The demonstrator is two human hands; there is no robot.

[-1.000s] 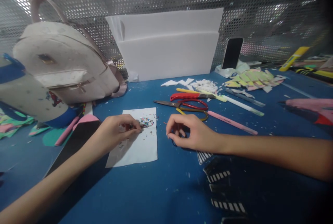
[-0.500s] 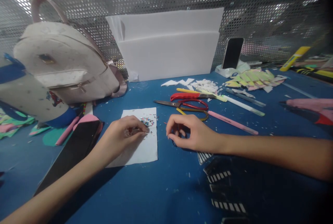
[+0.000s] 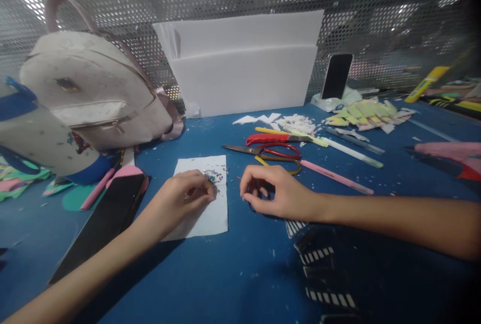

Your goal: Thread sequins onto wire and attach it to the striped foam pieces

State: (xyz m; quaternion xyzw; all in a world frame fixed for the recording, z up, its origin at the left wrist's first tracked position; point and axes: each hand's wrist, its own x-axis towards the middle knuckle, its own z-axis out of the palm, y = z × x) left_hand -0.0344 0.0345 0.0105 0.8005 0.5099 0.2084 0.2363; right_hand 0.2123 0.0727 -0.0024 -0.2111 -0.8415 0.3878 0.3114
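Note:
My left hand [image 3: 184, 196] is over a white sheet of paper [image 3: 216, 218], its thumb and fingertips brought together in a pinch. Small colourful bits [image 3: 213, 176] lie on the paper just beyond those fingertips. What the pinch holds, if anything, is too small to see. To the right of the sheet, my right hand [image 3: 280, 191] rests by the blue table with its fingers curled and the thumb against the index finger. Whatever it may hold is hidden. Scissors with red and yellow handles [image 3: 280, 152] lie just beyond the right hand.
A red-handled cutter [image 3: 266, 139], a pink pen [image 3: 338, 177] and white scraps [image 3: 296, 124] lie behind my right hand. Black strips with white bars [image 3: 317, 255] are nearer me. A dark phone [image 3: 101, 223], backpack [image 3: 101, 88] and blue-white jug [image 3: 45, 133] stand left; a pink glue gun [image 3: 451, 151] is right.
My left hand has shifted very slightly over the paper, its fingertips a little lower and further right. The right hand holds the same position.

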